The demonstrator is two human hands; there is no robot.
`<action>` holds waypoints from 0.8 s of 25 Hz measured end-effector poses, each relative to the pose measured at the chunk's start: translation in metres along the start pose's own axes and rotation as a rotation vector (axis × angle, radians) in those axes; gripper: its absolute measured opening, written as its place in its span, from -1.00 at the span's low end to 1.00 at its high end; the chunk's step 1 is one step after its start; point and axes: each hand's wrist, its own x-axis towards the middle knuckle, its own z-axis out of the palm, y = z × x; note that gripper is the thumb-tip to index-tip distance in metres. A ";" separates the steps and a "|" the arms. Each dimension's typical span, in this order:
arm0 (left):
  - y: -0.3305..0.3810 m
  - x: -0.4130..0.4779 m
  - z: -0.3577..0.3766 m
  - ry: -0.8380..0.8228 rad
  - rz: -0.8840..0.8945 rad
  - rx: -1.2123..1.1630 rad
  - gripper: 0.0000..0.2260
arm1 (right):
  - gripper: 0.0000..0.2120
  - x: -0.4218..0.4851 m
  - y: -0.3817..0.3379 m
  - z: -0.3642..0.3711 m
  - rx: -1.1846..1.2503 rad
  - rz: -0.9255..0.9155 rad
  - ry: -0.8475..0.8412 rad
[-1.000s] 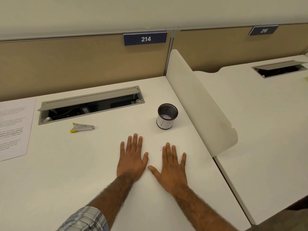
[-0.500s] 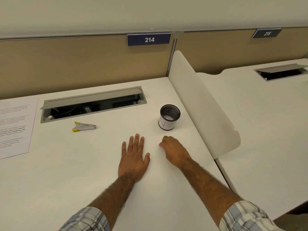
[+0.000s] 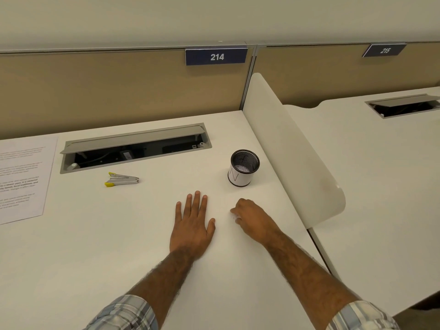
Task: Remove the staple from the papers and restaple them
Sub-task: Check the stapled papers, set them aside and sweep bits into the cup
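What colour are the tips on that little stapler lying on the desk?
Yellow, at the left end of the silver stapler; the head view, the only one, shows it.

Your single head-worn camera looks forward and down, from close above, over the desk toward the partition.

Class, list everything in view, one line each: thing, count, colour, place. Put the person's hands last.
desks: two, white, side by side
divider: one, white, between the desks
papers: one printed set, white, far left
stapler: one, silver and yellow, left of the hands
mesh cup: one, black, white label, near the divider
cable hatches: two, grey, one per desk
number signs: two, blue, on the beige partition
left hand: one, flat on the desk
right hand: one, curled, near the cup; hold unclear
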 end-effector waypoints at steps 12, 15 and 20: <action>0.001 -0.001 -0.002 -0.005 0.001 -0.002 -0.34 | -0.77 0.000 -0.011 0.019 -0.187 -0.120 0.206; 0.001 -0.001 -0.003 -0.005 0.004 0.005 -0.33 | -0.70 0.001 -0.020 0.017 -0.251 -0.121 0.250; 0.001 -0.002 -0.004 -0.010 0.003 0.006 -0.34 | -0.77 0.005 -0.024 0.016 -0.224 -0.053 0.242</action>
